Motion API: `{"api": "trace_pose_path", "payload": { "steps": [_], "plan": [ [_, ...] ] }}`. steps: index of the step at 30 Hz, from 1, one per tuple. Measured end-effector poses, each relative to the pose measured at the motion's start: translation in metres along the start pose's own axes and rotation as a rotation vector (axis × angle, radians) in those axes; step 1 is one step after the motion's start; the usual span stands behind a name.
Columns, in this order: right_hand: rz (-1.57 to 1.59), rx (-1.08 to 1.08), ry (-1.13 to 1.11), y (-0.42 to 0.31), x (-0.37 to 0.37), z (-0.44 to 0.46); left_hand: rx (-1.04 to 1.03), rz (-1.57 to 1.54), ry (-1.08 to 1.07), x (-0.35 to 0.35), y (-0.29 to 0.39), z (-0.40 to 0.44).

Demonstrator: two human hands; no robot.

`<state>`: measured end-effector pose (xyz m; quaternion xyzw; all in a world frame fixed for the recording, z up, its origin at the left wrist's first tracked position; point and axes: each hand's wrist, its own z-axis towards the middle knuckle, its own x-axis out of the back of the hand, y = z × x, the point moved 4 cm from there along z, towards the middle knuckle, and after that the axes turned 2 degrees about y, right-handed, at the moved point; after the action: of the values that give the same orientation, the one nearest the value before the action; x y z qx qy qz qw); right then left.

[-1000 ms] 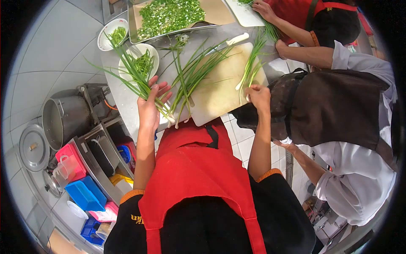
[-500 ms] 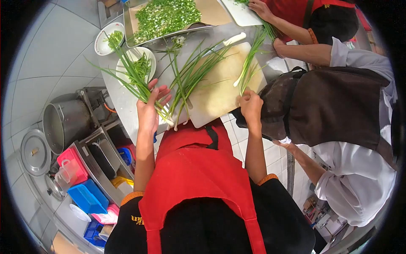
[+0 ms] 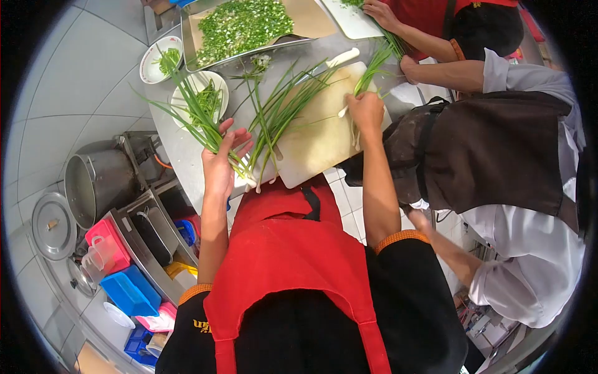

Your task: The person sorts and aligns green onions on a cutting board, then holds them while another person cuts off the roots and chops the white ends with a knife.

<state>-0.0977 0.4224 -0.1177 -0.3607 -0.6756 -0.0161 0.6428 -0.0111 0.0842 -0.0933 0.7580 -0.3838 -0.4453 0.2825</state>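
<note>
Two bare hands — left hand, fingers half spread, cradles a spring-onion bunch | right hand, fingers closed, grips stalks over the cutting board | loose spring onions between — slanting away rightward, roots nearer the left.

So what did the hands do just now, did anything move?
The right hand slid away from the body, from the white ends of the green onions on the right up to higher on their stalks, and closed around them there. The left hand still loosely holds its own bunch. The cutting board and knife stayed put.
</note>
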Motion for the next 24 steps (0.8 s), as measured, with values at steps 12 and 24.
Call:
{"api": "trace_pose_path", "payload": {
  "steps": [12,24],
  "plan": [
    [0.118,0.072,-0.078,0.002,0.032,-0.035,-0.012,-0.034,0.034,0.01,0.0,-0.001],
    [0.061,0.128,0.125,0.04,-0.001,-0.078,0.011,-0.016,0.019,0.005,-0.003,0.004]
  ]
}}
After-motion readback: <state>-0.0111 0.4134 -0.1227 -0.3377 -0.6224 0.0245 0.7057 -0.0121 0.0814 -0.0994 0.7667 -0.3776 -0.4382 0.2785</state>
